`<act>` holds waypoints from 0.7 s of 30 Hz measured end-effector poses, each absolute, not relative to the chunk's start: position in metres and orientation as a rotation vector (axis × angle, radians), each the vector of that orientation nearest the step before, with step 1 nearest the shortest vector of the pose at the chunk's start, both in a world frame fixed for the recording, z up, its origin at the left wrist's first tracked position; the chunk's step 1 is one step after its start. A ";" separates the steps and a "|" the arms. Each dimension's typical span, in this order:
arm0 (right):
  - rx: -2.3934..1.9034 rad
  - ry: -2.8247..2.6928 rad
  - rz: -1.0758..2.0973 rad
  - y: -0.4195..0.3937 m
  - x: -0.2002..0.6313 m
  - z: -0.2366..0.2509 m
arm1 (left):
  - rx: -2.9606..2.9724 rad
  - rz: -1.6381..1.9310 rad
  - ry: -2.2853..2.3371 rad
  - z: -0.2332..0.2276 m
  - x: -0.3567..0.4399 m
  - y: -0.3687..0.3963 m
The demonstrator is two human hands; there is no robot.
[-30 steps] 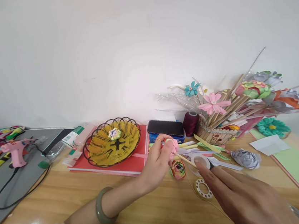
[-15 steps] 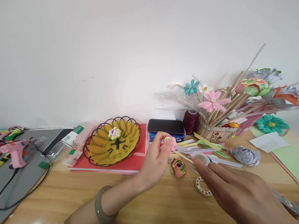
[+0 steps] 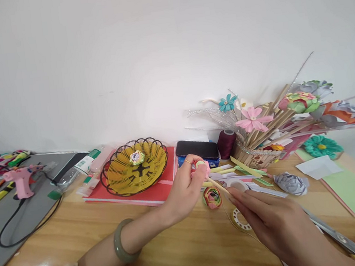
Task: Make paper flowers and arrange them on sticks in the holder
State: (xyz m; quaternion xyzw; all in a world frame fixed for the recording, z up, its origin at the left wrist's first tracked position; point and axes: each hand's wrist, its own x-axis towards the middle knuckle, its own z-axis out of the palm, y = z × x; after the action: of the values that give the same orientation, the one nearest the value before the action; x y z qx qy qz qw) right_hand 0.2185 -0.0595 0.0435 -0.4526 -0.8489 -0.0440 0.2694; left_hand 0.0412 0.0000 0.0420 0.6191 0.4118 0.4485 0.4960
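Our left hand [image 3: 184,192] pinches the pink flower [image 3: 207,169], our right hand [image 3: 270,216] the stick [image 3: 218,185], apparently joining them; our grip hides where they meet, so the next move needs steady alignment.

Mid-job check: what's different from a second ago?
The right hand has shifted left in view, uncovering more of the scissors. Nothing was taken up or let go: the left hand still holds the pink bud, the right the stick. The basket and glue gun stayed put.
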 end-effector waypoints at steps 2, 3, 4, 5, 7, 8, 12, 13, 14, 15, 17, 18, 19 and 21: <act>-1.225 -2.276 -0.118 -0.059 0.218 0.043 | 1.499 1.092 1.000 0.042 0.041 0.000; -1.225 -2.273 -0.131 -0.059 0.217 0.043 | 1.497 1.096 1.000 0.042 0.041 0.000; -1.225 -2.271 -0.146 -0.059 0.217 0.043 | 1.493 1.100 1.000 0.042 0.041 0.000; -1.225 -2.269 -0.154 -0.058 0.217 0.043 | 1.489 1.106 0.999 0.042 0.041 0.000; -1.224 -2.267 -0.130 -0.058 0.217 0.043 | 1.482 1.114 1.004 0.043 0.041 0.001; -1.225 -2.269 -0.092 -0.057 0.217 0.044 | 1.479 1.116 1.008 0.043 0.041 0.001; -1.228 -2.278 0.092 -0.053 0.218 0.047 | 1.468 1.107 1.023 0.044 0.041 0.001; -1.225 -2.275 0.113 -0.052 0.218 0.048 | 1.464 1.109 1.024 0.044 0.041 0.001; -1.219 -2.269 0.120 -0.051 0.217 0.048 | 1.464 1.113 1.023 0.044 0.041 0.001; -1.213 -2.263 0.118 -0.050 0.217 0.049 | 1.466 1.117 1.018 0.044 0.041 0.001; -1.199 -2.251 0.118 -0.049 0.217 0.049 | 1.477 1.117 0.998 0.045 0.041 0.002; -1.195 -2.244 0.124 -0.048 0.216 0.049 | 1.485 1.110 0.985 0.046 0.041 0.002; -1.192 -2.233 0.132 -0.047 0.216 0.049 | 1.492 1.098 0.971 0.048 0.040 0.002; -1.206 -2.202 0.158 -0.046 0.216 0.048 | 1.522 1.060 0.945 0.055 0.038 0.003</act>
State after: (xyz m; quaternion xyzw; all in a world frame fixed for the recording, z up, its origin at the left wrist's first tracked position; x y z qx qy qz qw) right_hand 0.2159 -0.0460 0.0476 -0.4560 -0.8329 0.0597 0.3079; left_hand 0.0383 0.0030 0.0550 0.6307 0.3917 0.4393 0.5057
